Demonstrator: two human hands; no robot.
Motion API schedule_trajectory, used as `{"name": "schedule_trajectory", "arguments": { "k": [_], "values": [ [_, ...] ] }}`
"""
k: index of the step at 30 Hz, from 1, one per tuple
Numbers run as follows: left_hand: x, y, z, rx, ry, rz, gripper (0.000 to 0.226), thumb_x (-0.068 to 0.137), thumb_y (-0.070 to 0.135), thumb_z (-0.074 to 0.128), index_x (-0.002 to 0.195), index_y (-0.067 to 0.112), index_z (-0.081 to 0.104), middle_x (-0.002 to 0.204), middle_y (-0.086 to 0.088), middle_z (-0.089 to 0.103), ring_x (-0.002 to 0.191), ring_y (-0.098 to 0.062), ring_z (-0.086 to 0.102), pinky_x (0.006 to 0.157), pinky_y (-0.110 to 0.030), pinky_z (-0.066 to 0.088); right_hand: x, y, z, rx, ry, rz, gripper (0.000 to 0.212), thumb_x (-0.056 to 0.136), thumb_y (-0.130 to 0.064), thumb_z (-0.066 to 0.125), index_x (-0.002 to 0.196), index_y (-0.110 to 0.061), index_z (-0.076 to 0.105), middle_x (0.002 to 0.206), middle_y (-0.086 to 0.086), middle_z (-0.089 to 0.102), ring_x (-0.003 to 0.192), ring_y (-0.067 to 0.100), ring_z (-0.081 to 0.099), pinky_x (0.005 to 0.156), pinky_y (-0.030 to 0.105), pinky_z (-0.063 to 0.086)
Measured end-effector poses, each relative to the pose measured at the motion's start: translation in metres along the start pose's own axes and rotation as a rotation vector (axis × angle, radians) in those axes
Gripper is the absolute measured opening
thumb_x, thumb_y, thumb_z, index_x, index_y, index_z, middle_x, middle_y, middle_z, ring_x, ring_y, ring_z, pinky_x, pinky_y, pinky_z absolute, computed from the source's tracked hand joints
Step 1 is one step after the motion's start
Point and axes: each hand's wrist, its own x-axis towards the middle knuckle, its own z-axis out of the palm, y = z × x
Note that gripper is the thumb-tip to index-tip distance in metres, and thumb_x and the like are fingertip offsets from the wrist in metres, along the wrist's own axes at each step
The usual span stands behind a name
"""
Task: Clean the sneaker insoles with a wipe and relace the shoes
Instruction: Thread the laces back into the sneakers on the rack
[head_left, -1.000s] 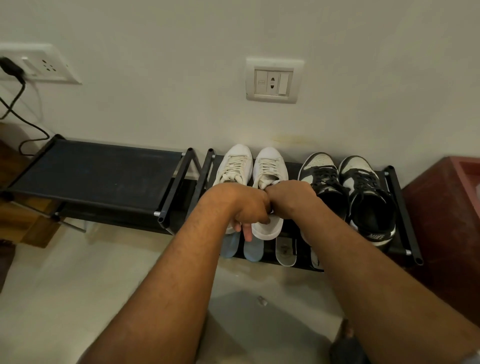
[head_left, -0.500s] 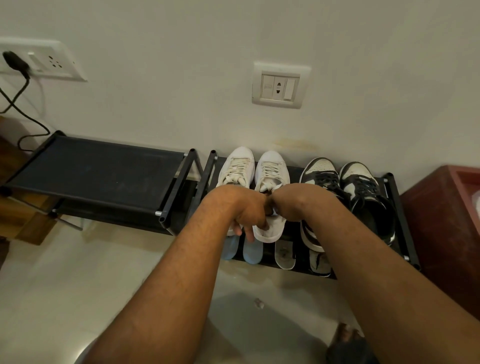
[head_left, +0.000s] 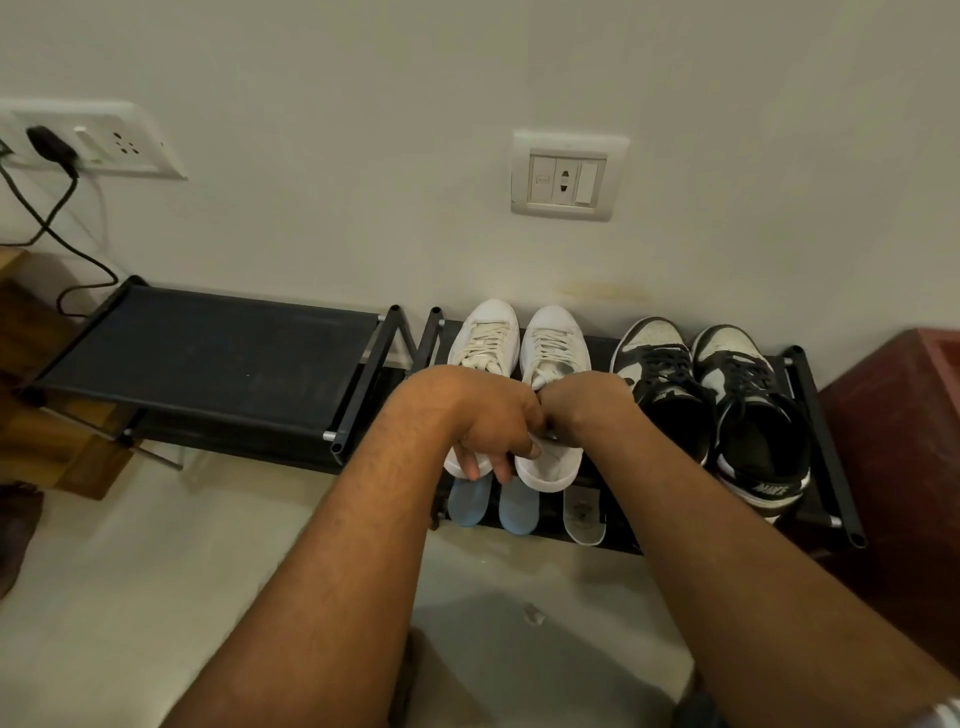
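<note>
White smooth-sided sneaker (head_left: 550, 462) sits gripped by left hand (head_left: 485, 415) and right hand (head_left: 584, 402).

You had 2 white sneakers (head_left: 485, 338) (head_left: 553, 343), 2 blk/wht sneakers (head_left: 662, 374) (head_left: 753, 415), 2 blue insoles (head_left: 467, 499) (head_left: 519, 512), 1 pale insole (head_left: 584, 514), 2 blk racks (head_left: 208, 364) (head_left: 826, 441), 2 wall socket plates (head_left: 93, 140) (head_left: 569, 176) & 2 hands (head_left: 493, 415) (head_left: 587, 405) in view.

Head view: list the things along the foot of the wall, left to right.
black fabric rack shelf → white lace-up sneaker → second white lace-up sneaker → black-and-white sneaker → second black-and-white sneaker → dark red box
</note>
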Motion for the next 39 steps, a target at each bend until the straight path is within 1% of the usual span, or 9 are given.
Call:
{"name": "schedule_trajectory", "arguments": {
  "k": [6,10,12,17,22,29,34,37,39],
  "values": [
    [-0.009,-0.003,-0.003,-0.019,0.003,0.011,0.045,0.11,0.015,0.056,0.155,0.016,0.049,0.14,-0.009,0.067,0.111,-0.014,0.076,0.08,-0.039,0.067,-0.008,0.003,-0.01,-0.024,-0.097,-0.056,0.044,0.103,-0.037,0.056,0.144,-0.022,0.057,0.141,0.007,0.061,0.124,0.029,0.061,0.097,0.04,0.051],
    [-0.01,-0.006,-0.007,-0.046,0.0,0.01,0.045,0.109,0.013,0.058,0.153,0.015,0.052,0.141,-0.007,0.068,0.111,-0.014,0.076,0.07,-0.033,0.067,-0.018,0.006,-0.02,0.012,-0.203,-0.127,0.045,0.106,-0.017,0.053,0.151,-0.012,0.05,0.139,0.012,0.063,0.095,0.021,0.058,0.078,0.027,0.049],
    [-0.012,-0.006,-0.009,-0.058,-0.002,0.012,0.043,0.109,0.013,0.058,0.152,0.015,0.054,0.141,-0.007,0.068,0.112,-0.015,0.076,0.068,-0.031,0.067,-0.015,0.004,-0.017,0.001,-0.187,-0.131,0.044,0.105,-0.015,0.055,0.149,-0.012,0.053,0.134,0.011,0.065,0.094,0.02,0.059,0.084,0.028,0.048],
    [-0.012,-0.004,-0.007,-0.053,-0.003,0.011,0.042,0.11,0.012,0.056,0.152,0.013,0.053,0.143,-0.009,0.066,0.115,-0.016,0.075,0.074,-0.035,0.067,0.009,-0.001,0.0,0.037,-0.089,-0.063,0.04,0.101,-0.041,0.058,0.135,-0.02,0.064,0.121,0.004,0.068,0.108,0.026,0.065,0.1,0.041,0.054],
    [-0.013,-0.006,-0.007,-0.045,-0.016,0.007,0.045,0.11,0.012,0.056,0.154,0.014,0.051,0.146,-0.008,0.064,0.116,-0.016,0.074,0.074,-0.034,0.066,0.017,-0.006,0.002,0.041,-0.059,-0.016,0.046,0.097,-0.042,0.062,0.14,-0.025,0.06,0.139,0.003,0.062,0.128,0.028,0.058,0.1,0.045,0.051],
    [-0.012,-0.004,-0.008,-0.052,-0.005,0.011,0.042,0.108,0.011,0.059,0.15,0.014,0.056,0.141,-0.008,0.066,0.112,-0.017,0.076,0.076,-0.038,0.068,0.011,0.004,0.002,0.065,-0.047,-0.102,0.036,0.101,-0.041,0.058,0.129,-0.019,0.067,0.122,0.006,0.069,0.11,0.027,0.065,0.099,0.042,0.054],
    [-0.011,0.004,-0.005,-0.009,0.034,-0.011,0.035,0.108,0.014,0.061,0.143,0.018,0.064,0.13,-0.008,0.071,0.106,-0.015,0.078,0.073,-0.037,0.067,-0.01,0.032,0.0,0.214,0.067,-0.298,0.023,0.099,-0.031,0.064,0.119,-0.026,0.076,0.11,0.001,0.075,0.099,0.022,0.067,0.089,0.037,0.055],
    [-0.011,0.018,0.0,0.102,0.119,0.015,0.026,0.108,0.022,0.062,0.132,0.019,0.071,0.104,-0.002,0.077,0.096,-0.011,0.078,0.062,-0.027,0.06,-0.032,0.058,-0.004,0.415,0.266,-0.359,0.023,0.096,-0.03,0.069,0.117,-0.03,0.077,0.11,-0.008,0.078,0.099,0.01,0.068,0.089,0.031,0.054],
    [-0.01,0.028,0.003,0.148,0.2,0.048,0.02,0.107,0.029,0.065,0.122,0.02,0.076,0.085,0.007,0.075,0.084,-0.007,0.078,0.069,-0.028,0.056,-0.045,0.08,-0.003,0.519,0.44,-0.337,0.027,0.096,-0.032,0.07,0.122,-0.031,0.077,0.113,-0.013,0.077,0.094,-0.001,0.065,0.088,0.022,0.048]
  ]
}}
